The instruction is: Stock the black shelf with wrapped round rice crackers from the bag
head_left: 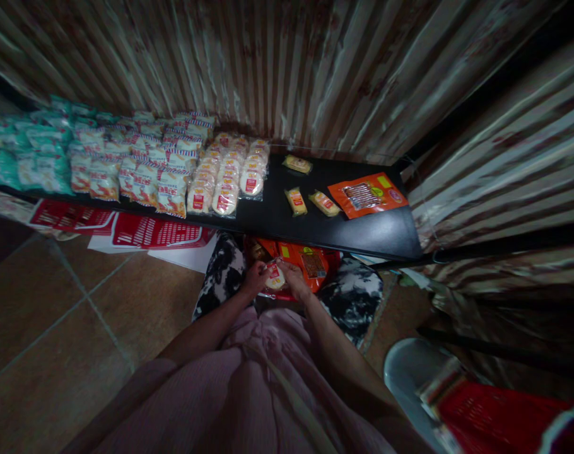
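Note:
Between my two hands is a clear-wrapped rice cracker [276, 279], round and white with a red label. My left hand [255, 279] grips its left side, and my right hand [294, 279] closes on its right edge. Both are above a red basket [334, 260] set between my knees. Inside the basket lie orange snack packets [311, 265]. On the black shelf [268, 221] ahead, similar wrapped crackers [226, 183] stand in overlapping rows.
Left along the shelf are white-and-blue snack bags [140, 170] and green bags [41, 151]. To the right lie small yellow packets [296, 201] and an orange packet [367, 194]. Red baskets [154, 231] sit below; a grey bin [410, 366] stands lower right.

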Available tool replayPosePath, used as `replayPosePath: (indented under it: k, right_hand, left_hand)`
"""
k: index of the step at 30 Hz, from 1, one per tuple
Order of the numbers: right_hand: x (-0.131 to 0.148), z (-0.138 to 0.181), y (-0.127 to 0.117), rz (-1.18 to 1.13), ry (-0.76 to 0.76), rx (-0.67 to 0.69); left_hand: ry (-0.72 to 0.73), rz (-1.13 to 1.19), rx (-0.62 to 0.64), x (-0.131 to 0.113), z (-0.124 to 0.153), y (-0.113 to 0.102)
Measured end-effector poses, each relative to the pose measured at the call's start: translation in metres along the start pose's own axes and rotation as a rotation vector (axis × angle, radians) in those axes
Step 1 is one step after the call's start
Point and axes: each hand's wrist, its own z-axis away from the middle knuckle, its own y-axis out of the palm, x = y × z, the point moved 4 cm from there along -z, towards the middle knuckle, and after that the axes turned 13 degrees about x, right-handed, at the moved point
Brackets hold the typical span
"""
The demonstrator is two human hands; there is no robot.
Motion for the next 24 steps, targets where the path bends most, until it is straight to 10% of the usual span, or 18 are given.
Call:
replayPosePath:
  k: [24]
  right_hand:
    - [0.005, 0.011, 0.012, -0.097, -0.133, -0.046]
  left_hand:
    - [-0.198, 0.096, -0.164, -0.010, 0.008, -0.009]
